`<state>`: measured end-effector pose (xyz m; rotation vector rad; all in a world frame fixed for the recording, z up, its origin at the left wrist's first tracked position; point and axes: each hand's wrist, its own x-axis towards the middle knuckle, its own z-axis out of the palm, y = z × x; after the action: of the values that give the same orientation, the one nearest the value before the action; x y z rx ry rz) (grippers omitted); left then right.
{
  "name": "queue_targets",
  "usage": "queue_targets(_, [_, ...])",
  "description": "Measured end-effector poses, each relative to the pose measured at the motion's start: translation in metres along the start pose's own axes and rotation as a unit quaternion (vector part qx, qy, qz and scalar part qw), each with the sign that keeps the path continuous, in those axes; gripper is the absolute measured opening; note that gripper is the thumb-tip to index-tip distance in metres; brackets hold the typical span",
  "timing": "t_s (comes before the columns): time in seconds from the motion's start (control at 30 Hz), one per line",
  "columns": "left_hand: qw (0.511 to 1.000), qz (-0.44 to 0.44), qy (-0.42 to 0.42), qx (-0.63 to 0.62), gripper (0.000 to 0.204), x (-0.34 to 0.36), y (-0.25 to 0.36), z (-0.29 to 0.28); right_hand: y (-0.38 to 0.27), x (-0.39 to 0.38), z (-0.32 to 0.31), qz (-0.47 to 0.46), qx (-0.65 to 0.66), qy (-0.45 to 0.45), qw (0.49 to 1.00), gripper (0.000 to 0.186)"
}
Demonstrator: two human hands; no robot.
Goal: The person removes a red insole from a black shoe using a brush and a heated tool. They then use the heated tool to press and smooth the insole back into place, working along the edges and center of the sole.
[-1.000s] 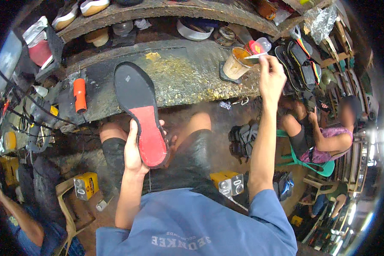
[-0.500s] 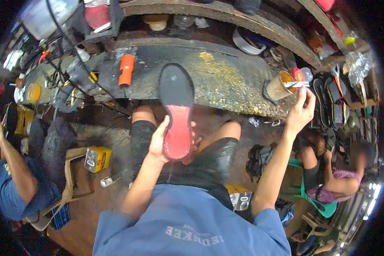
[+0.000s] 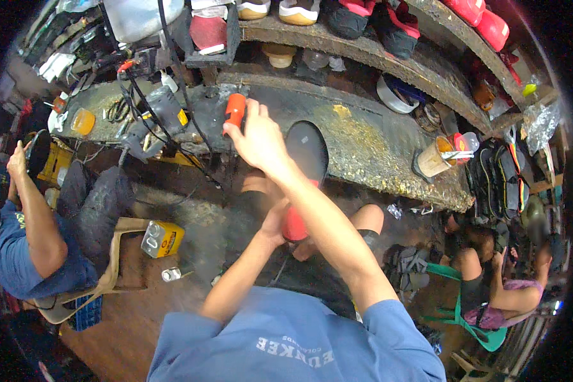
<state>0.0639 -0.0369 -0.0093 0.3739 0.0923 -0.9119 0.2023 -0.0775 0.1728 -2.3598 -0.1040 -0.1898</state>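
Red and black shoe sole [image 3: 309,143] sits in the L hand [image 3: 274,223], which is clamped on its red heel end, thumb side up; the black forepart points up & away from that hand. R forearm crosses in front of the sole's middle, so that bit's hidden.

R hand [image 3: 260,135] is up at an orange cylinder [image 3: 235,109], thumb by its lower end, fingers along its R side. Can't tell if they're closed on it or just touching.

Bench [image 3: 369,143] runs under & beyond the R hand, w/ rough yellowish crust to that hand's R. Farther R, well apart from it, a stained tub [image 3: 433,159] w/ a pale strip across the rim. Just L of the R hand: dark cables [image 3: 194,121] & a grey power tool [image 3: 162,109]. Above it, a shelf [image 3: 356,44] w/ shoes.

Well L of the L hand, a yellow tin [image 3: 163,239] on the floor + a seated co-worker [image 3: 41,254] in blue; well R of it, another on a green chair [image 3: 490,340].
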Motion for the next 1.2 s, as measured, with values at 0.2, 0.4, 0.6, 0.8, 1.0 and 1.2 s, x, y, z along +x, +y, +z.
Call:
queue_targets(0.2, [0.997,0.034,-0.068,-0.021,0.062,0.001,-0.007,-0.019,-0.009,0.036,0.054,0.147,-0.011,-0.038,0.988,0.089])
queue_targets(0.4, [1.0,0.002,-0.024,-0.009,0.058,0.005,-0.008,-0.019,0.015,0.055,0.045,0.231,0.323,-0.099,0.912,0.052])
queue_targets(0.6, [1.0,-0.015,0.003,0.021,0.061,-0.014,-0.003,0.007,0.025,0.031,-0.011,0.22,0.665,-0.161,0.695,0.036])
queue_targets(0.8, [0.989,-0.065,-0.132,-0.018,0.071,-0.035,-0.004,0.029,0.033,-0.016,-0.11,0.07,0.687,-0.213,0.691,0.053])
queue_targets(1.0, [0.963,-0.213,-0.116,0.115,0.07,-0.073,-0.011,0.026,0.051,-0.025,-0.202,-0.032,0.453,-0.091,0.886,0.067])
queue_targets(1.2, [0.949,-0.189,-0.159,0.197,0.079,-0.117,0.04,0.041,0.112,-0.051,-0.256,-0.04,0.219,-0.038,0.974,0.085])
